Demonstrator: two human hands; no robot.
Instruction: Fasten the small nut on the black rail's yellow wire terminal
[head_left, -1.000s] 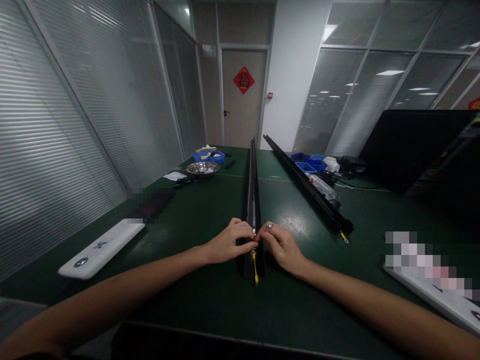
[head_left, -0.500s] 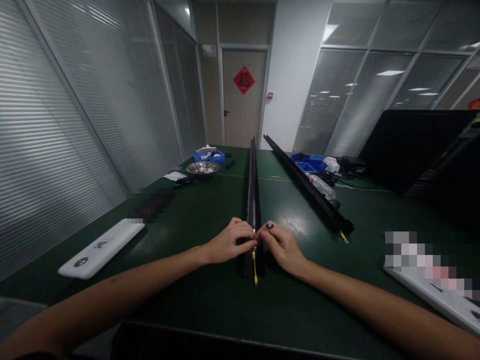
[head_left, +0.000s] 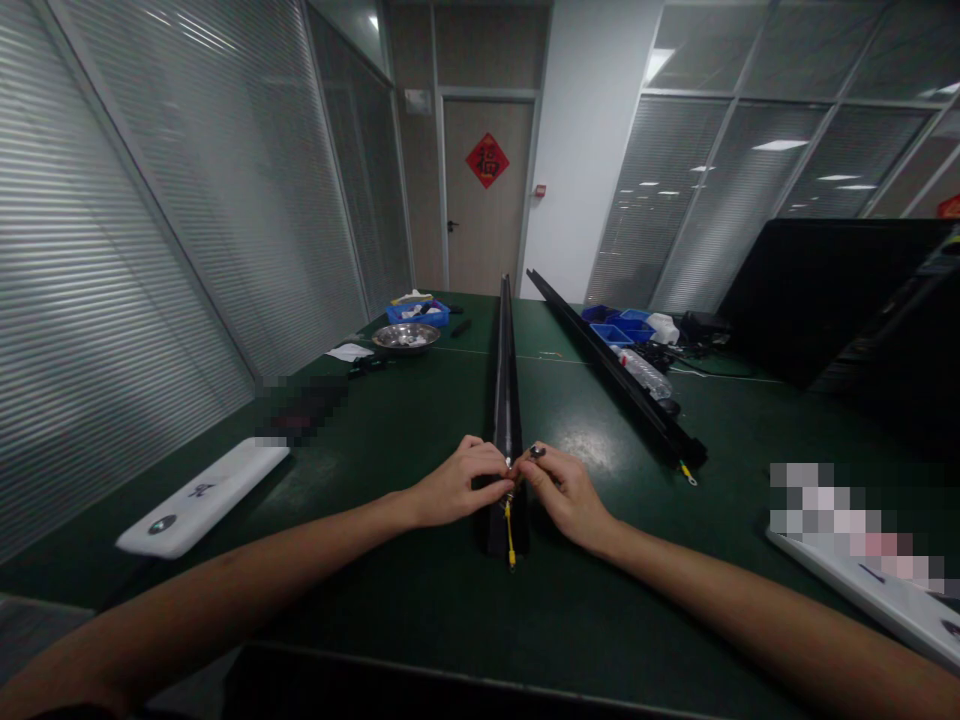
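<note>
- Working with left hand and right hand together, fingertips meeting over the near part of a long black channel.
- Drawing the left grip nearly together, thumb and fingers bent to a narrow gap; cannot tell whether fully closed at the tips, or on what.
- Curling the right grip in from the other side, forefinger reaching the same spot; cannot tell its hold either, with the tips overlapping.
- Resting the channel lengthwise on the green counter, between the hands and pointing away toward the door.
- Showing just below the fingertips a yellow lead, ring terminal at its tip, lying along the channel to its near end.
- Judging progress: lead apparently placed in the channel, but upper end hidden under the fingers; cannot tell whether fastened. Probably unfinished at that spot, given both hands engaged there.
- Comparing with the second black channel, slanting off to the right, untouched: yellow-and-green lead poking out at its near end, so perhaps further along.
- Standing well apart at the far left: metal bowl and blue tray.
</note>
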